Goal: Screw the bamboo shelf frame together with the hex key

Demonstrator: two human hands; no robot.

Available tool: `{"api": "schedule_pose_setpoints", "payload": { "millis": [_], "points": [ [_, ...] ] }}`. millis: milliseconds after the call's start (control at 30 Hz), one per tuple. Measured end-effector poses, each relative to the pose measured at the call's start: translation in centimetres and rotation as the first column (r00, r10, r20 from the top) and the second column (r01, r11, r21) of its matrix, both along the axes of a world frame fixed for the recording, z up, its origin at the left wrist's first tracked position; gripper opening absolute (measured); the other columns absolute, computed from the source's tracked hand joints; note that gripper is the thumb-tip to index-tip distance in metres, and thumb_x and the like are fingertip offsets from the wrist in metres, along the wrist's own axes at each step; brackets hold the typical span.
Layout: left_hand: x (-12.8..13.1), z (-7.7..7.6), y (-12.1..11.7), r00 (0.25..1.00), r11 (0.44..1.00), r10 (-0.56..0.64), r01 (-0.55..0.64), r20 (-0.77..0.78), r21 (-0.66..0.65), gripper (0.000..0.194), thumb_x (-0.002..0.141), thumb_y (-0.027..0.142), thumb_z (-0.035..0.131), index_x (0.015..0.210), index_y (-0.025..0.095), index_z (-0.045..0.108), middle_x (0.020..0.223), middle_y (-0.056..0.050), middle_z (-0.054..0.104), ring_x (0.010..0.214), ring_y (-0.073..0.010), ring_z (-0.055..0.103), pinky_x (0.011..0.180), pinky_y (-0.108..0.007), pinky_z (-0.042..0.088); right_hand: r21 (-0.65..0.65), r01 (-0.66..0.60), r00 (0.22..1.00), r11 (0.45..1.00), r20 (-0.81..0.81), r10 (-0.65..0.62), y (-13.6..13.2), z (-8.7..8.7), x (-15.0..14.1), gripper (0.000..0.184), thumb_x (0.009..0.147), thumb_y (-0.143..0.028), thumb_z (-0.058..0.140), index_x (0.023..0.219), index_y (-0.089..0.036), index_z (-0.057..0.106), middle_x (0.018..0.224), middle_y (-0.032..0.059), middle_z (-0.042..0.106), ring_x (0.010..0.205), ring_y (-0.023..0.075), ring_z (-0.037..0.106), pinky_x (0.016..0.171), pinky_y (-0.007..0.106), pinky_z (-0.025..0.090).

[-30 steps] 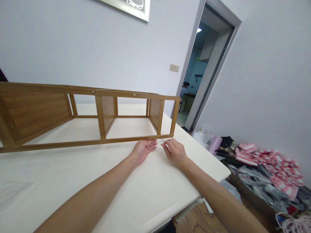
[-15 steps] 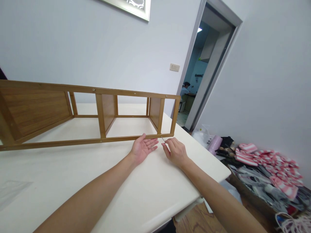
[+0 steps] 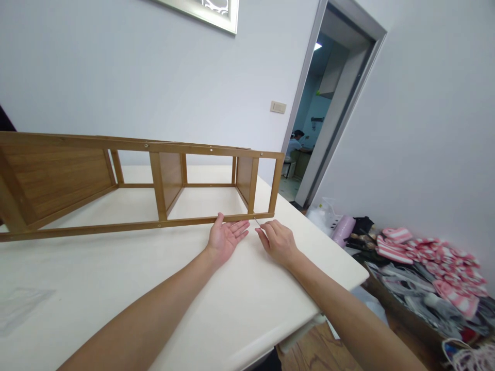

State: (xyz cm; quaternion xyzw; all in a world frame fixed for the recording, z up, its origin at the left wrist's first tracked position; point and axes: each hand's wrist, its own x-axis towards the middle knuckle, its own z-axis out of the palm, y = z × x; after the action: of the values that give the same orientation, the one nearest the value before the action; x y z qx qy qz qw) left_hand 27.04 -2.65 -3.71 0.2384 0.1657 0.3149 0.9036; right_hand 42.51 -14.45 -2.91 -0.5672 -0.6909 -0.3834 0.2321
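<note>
A brown wooden shelf rack (image 3: pixel 193 221) lies on its side on the white table (image 3: pixel 216 314), with screw heads along its rails. My left hand (image 3: pixel 226 239) is palm up at the near rail, fingers outstretched and thumb against the wood. Between the thumb and fingers of my right hand (image 3: pixel 279 242) is a thin metal hex key (image 3: pixel 257 222). Its far end meets the near rail by the rack's right-end crosspiece; the rest is hidden by my fingers.
A clear plastic bag (image 3: pixel 23 304) lies at the table's left. Right of the table, striped cloths (image 3: pixel 429 252), a pink roll (image 3: pixel 342 230) and grey items are piled. Beyond the doorway (image 3: pixel 309 118) sits a person (image 3: pixel 294 144). A light switch (image 3: pixel 278 107) is on the wall.
The rack's right end has shifted slightly left, and my left hand has moved a little left with it. The hex key in my right hand now sits at a different angle.
</note>
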Motion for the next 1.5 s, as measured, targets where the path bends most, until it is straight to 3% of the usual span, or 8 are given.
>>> {"api": "schedule_pose_setpoints", "payload": {
  "millis": [167, 367, 667, 900, 1133, 1500],
  "points": [
    [0.2, 0.2, 0.0, 0.998, 1.000, 0.030, -0.030, -0.056, -0.006, 0.052, 0.092, 0.055, 0.040, 0.112, 0.008, 0.051, 0.123, -0.031, 0.060, 0.114, -0.0305, 0.062, 0.092, -0.041, 0.052, -0.016, 0.003, 1.000, 1.000, 0.021, -0.002, 0.2, 0.2, -0.1, 0.016, 0.096, -0.025, 0.048, 0.082, -0.019, 0.052, 0.073, 0.0036, 0.058, 0.069, 0.0148, 0.051, 0.061, 0.027, 0.035],
    [0.3, 0.2, 0.4, 0.994, 0.999, 0.029, -0.028, -0.106, 0.015, 0.027, 0.095, 0.034, 0.044, 0.103, 0.010, 0.054, 0.117, -0.027, 0.065, 0.108, -0.0281, 0.066, 0.091, -0.040, 0.052, -0.021, 0.015, 0.999, 1.000, 0.031, -0.015, 0.5, 0.2, -0.3, 0.017, 0.096, -0.024, 0.048, 0.080, -0.019, 0.050, 0.073, 0.0028, 0.057, 0.068, 0.0144, 0.050, 0.062, 0.027, 0.033],
    [0.2, 0.5, 0.1, 0.993, 0.998, 0.053, -0.049, -0.106, 0.040, 0.034, 0.093, 0.041, 0.047, 0.100, 0.008, 0.054, 0.114, -0.029, 0.065, 0.105, -0.0297, 0.067, 0.092, -0.041, 0.052, -0.023, 0.045, 0.997, 0.999, 0.061, -0.043, 0.3, 0.2, -0.2, 0.017, 0.095, -0.025, 0.049, 0.080, -0.018, 0.052, 0.073, 0.0033, 0.055, 0.069, 0.0152, 0.047, 0.061, 0.029, 0.033],
    [0.3, 0.6, 0.1, 0.993, 0.998, 0.037, -0.031, -0.114, 0.052, 0.042, 0.092, 0.047, 0.046, 0.101, 0.007, 0.056, 0.111, -0.029, 0.066, 0.105, -0.0301, 0.066, 0.093, -0.040, 0.052, -0.054, 0.044, 0.983, 0.998, 0.182, -0.034, 0.2, 0.6, -0.3, 0.015, 0.095, -0.020, 0.047, 0.085, -0.018, 0.057, 0.080, 0.0057, 0.058, 0.073, 0.0163, 0.047, 0.063, 0.030, 0.033],
    [0.4, 0.7, 0.1, 0.992, 0.999, 0.040, -0.036, -0.120, 0.030, 0.038, 0.092, 0.045, 0.047, 0.104, 0.009, 0.053, 0.110, -0.028, 0.067, 0.106, -0.0296, 0.066, 0.093, -0.041, 0.052, -0.050, 0.060, 0.989, 0.997, 0.135, -0.053, 0.2, 0.8, -0.4, 0.024, 0.096, -0.023, 0.044, 0.072, -0.019, 0.050, 0.072, 0.0041, 0.051, 0.069, 0.0162, 0.042, 0.060, 0.031, 0.030],
    [0.5, 0.7, 0.3, 0.992, 0.999, 0.043, -0.044, -0.117, -0.007, 0.035, 0.092, 0.045, 0.048, 0.105, 0.013, 0.047, 0.116, -0.029, 0.064, 0.104, -0.0299, 0.067, 0.091, -0.042, 0.052, -0.030, 0.135, 0.974, 0.990, 0.189, -0.127, 0.3, 1.0, -1.2, 0.027, 0.096, -0.022, 0.043, 0.070, -0.020, 0.047, 0.066, 0.0042, 0.048, 0.066, 0.0177, 0.041, 0.057, 0.032, 0.025]
  ]
}}
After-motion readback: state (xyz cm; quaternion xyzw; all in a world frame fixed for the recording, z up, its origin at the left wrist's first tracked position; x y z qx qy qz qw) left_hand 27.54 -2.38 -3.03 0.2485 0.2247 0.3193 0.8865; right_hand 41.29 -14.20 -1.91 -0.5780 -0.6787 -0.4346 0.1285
